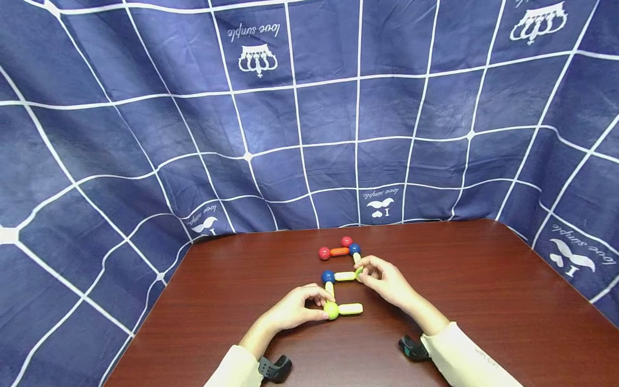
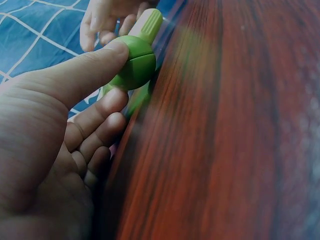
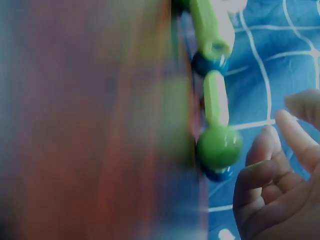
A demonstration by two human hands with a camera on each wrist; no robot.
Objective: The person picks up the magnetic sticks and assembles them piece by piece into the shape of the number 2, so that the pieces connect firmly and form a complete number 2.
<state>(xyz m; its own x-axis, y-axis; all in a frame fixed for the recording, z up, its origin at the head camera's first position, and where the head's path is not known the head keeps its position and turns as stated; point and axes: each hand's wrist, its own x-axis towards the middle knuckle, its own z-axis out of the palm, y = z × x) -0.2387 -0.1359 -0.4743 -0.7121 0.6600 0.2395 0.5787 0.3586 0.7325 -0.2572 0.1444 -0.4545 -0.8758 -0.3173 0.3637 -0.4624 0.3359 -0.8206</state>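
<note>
Toy building balls and rods form a zigzag chain on the table. My left hand pinches the yellow-green ball at the near end between thumb and fingers. From that ball a pale green rod sticks out to the right, its far end free. Another rod runs back to a blue ball. My right hand hovers beside a second green ball, its fingers loosely bent. In the right wrist view a gap shows between fingertips and ball.
At the far end of the chain are a blue ball, an orange rod and red balls. The brown wooden table ends at a blue checked cloth behind.
</note>
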